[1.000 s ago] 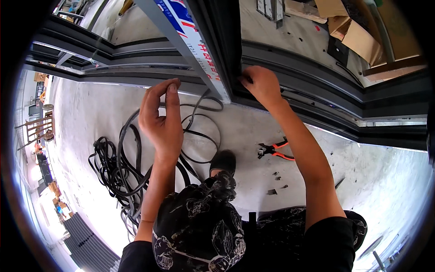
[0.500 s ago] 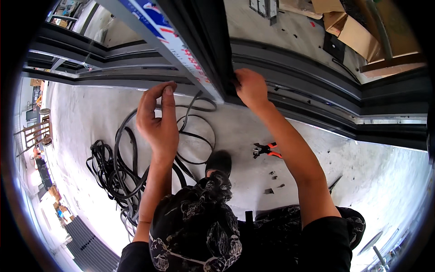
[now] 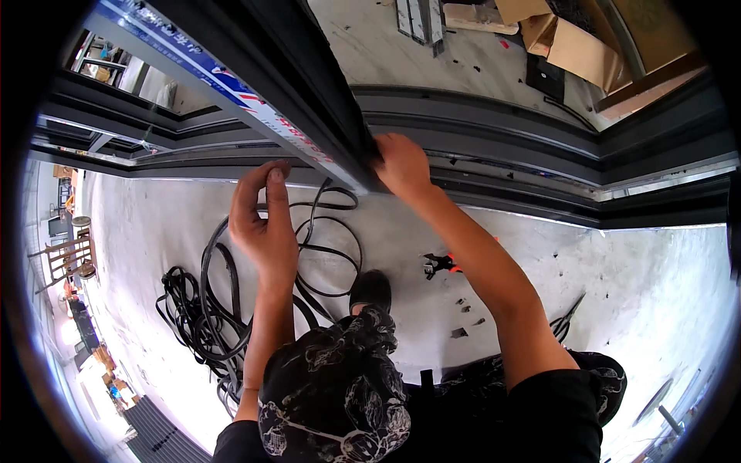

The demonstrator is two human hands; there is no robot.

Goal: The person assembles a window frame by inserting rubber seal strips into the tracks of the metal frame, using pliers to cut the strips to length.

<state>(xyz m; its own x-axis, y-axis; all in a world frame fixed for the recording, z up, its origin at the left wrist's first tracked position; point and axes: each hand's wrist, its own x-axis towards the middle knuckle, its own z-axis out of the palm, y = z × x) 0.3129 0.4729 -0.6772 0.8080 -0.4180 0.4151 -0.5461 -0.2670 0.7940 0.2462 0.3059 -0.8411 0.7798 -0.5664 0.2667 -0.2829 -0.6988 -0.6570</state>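
My right hand (image 3: 403, 166) is closed against the right side of a dark grey metal upright (image 3: 309, 116), near its foot. Its fingertips are hidden at the black inner edge, so what they grip does not show. Left of the upright, my left hand (image 3: 264, 207) is raised with thumb and forefinger pinched together in front of the frame's lower rail (image 3: 185, 168). Anything between those fingertips is too small to make out. A long black rubber strip (image 3: 337, 224) runs in loops on the floor from near the upright's foot, passing behind my left hand.
A tangled heap of black strip (image 3: 185, 309) lies at the left. Orange-handled pliers (image 3: 440, 266) are partly covered by my right forearm, near small dark scraps (image 3: 460, 333). Scissors (image 3: 570, 318) lie farther right. Cardboard boxes (image 3: 583, 54) stand beyond the frame.
The whole view has shifted, with the upright leaning farther left. Both hands keep nearly the same places on the frame. My right forearm now covers more of the pliers; more of the scissors shows.
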